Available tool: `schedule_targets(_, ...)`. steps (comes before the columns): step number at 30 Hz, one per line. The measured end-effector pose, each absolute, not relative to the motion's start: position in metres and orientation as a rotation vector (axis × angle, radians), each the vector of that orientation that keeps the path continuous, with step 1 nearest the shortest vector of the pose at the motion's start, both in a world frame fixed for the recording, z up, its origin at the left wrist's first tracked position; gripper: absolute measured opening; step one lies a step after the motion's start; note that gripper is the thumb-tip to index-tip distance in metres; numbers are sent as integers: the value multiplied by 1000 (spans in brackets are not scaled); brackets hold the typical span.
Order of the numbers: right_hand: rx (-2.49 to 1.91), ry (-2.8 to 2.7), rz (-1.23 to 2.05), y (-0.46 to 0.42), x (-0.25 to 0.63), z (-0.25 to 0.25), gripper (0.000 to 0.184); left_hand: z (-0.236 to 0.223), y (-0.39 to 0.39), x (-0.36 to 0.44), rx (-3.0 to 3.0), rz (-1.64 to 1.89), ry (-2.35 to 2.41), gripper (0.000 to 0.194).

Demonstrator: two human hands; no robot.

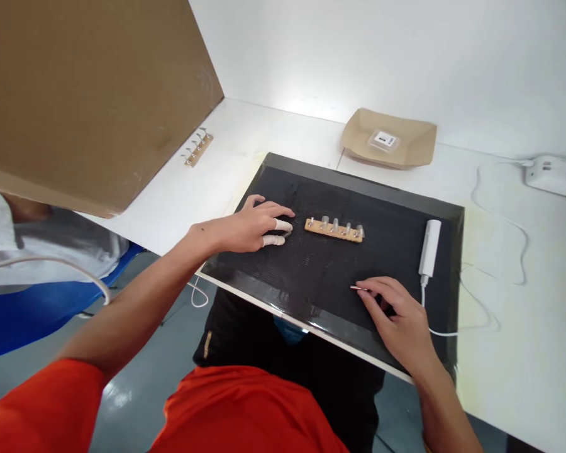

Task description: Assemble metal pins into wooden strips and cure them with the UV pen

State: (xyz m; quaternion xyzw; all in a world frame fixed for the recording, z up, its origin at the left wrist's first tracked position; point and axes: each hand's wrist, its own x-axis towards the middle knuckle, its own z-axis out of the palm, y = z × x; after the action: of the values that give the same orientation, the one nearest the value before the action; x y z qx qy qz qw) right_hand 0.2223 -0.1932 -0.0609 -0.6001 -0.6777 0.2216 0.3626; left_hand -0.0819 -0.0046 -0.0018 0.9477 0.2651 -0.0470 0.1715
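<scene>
A small tan strip with several metal posts [334, 228] lies in the middle of a black mat [311, 270]. My left hand [252, 225] rests on the mat just left of the strip, fingers curled together, two fingertips wearing white finger cots. A tiny shiny bit seems pinched at those tips. My right hand [396, 314] lies on the mat's near right part and pinches a thin metal pin [358, 288] that points left. A white stick-shaped device [429, 247] with a cable lies on the mat's right side.
A second tan strip with metal posts [198, 147] lies on the white table at the back left, near a big cardboard sheet [89, 94]. A cardboard tray [389, 138] holding a small packet stands at the back. A white power adapter [554, 176] is at far right. A person sits at left.
</scene>
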Motion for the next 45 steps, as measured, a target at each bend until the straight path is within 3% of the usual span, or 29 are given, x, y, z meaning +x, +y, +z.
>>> schedule_targets(6, -1538, -1736, 556, -194, 222, -61, 11, 4, 1, -80, 2623, -121, 825, 23)
schedule_targets(12, -1531, -1753, 545, -194, 223, -61, 12, 1, 3, -83, 2625, -100, 897, 61)
schedule_targets(20, -1527, -1766, 539, -194, 223, -61, 11, -2, 4, -80, 2765, -118, 768, 20)
schedule_targets(45, -1497, -1794, 493, -195, 223, -66, 12, -3, -30, -63, 3012, -134, 878, 30)
